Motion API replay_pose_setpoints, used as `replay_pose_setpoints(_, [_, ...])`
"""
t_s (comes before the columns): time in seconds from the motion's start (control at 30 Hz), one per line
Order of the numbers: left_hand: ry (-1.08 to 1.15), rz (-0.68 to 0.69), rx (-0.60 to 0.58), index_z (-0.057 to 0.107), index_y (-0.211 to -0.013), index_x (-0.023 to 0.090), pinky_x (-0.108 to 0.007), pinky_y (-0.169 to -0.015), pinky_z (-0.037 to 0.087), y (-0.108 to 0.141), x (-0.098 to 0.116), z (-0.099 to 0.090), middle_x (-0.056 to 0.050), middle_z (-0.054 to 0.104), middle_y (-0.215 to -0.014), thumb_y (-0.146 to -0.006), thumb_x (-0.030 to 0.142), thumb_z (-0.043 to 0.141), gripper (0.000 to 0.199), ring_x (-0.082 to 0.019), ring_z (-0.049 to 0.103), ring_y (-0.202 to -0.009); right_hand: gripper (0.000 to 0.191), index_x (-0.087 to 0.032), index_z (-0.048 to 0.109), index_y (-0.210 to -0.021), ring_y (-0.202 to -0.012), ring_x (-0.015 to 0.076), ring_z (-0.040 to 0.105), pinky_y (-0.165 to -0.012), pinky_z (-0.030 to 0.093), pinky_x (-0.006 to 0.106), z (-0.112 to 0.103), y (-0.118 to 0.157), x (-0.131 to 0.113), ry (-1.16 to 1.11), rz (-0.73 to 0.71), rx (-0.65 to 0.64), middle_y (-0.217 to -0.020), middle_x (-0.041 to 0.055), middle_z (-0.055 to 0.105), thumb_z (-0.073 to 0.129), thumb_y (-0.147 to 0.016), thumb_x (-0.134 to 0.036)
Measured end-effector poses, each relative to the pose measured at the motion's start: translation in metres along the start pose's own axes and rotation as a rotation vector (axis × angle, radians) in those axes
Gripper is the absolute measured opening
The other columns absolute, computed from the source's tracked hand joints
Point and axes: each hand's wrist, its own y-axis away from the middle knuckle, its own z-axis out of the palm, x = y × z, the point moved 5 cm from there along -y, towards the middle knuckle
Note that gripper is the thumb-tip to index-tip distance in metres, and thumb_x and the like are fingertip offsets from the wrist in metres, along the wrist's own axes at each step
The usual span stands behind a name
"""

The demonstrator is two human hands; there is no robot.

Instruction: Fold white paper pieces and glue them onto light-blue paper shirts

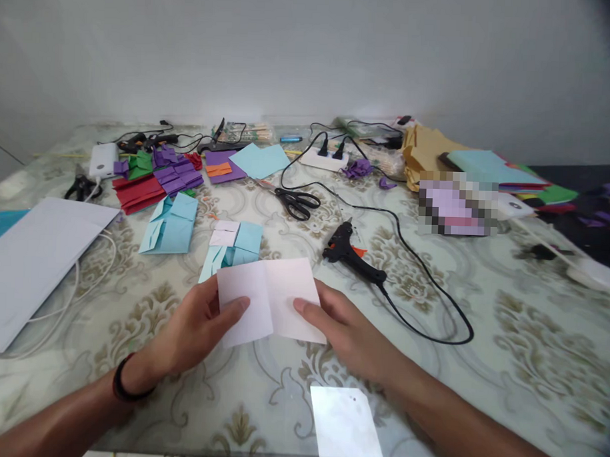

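I have the left hand (194,326) and the right hand (346,323) pinching opposite sides of the folded white paper (287,298) above the table (203,411), and an uneven pull by either could tear it along its fold.

That folded, white paper sheet (283,288) is plain. I see brown, leafy swirls on the pale, flat table top (259,387), and the bent plastic glue gun (357,257) is mostly black.

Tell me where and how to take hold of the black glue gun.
Grip the black glue gun by its handle, probably coming from the near right: it lies on its side, handle slanting that way, away from the nozzle.
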Motion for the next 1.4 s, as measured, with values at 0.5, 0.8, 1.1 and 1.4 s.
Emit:
replay_pose_setpoints(0.5, [0.256,-0.256,-0.154,0.077,-0.114,0.017,-0.026,-0.065,0.056,0.000,-0.003,0.005,-0.008,0.082,-0.097,-0.090,0.046,0.078,0.038,-0.022,0.073,-0.081,0.037,-0.018,0.069,-0.119,-0.082,0.0195,0.070,-0.066,0.053,0.027,0.000,0.000,0.004,-0.014,0.078,0.003,-0.095,0.0056,0.076,0.068,-0.096,-0.047])
replay_pose_setpoints(0.8, [0.322,-0.275,-0.142,0.078,-0.098,0.014,-0.022,-0.054,0.051,0.001,0.000,0.003,-0.007,0.079,-0.084,-0.082,0.046,0.085,0.036,-0.017,0.068,-0.065,0.038,-0.017,0.070,-0.106,-0.070,0.0154,0.063,-0.058,0.046,0.024,-0.007,0.000,0.001,0.017,0.071,0.069,-0.085,0.0034,0.070,0.072,-0.092,-0.052])
replay_pose_setpoints(1.1, [0.361,-0.220,-0.113,0.072,-0.122,0.016,-0.021,-0.052,0.047,-0.004,-0.001,-0.002,-0.006,0.075,-0.085,-0.089,0.045,0.077,0.044,-0.016,0.065,-0.064,0.065,-0.028,0.045,-0.157,-0.063,0.0134,0.061,-0.053,0.048,0.022,-0.016,0.000,-0.008,0.076,-0.038,0.098,-0.085,0.0002,0.072,0.069,-0.097,-0.039])
replay_pose_setpoints(1.4, [0.371,-0.161,-0.018,0.069,-0.130,0.020,-0.021,-0.057,0.050,-0.010,-0.004,-0.011,-0.006,0.077,-0.097,-0.090,0.045,0.078,0.047,-0.016,0.067,-0.071,0.041,-0.035,0.080,-0.123,-0.096,0.0213,0.073,-0.084,0.065,0.035,-0.022,0.001,-0.017,0.367,-0.155,-0.131,-0.116,0.0032,0.076,0.069,-0.089,-0.015])
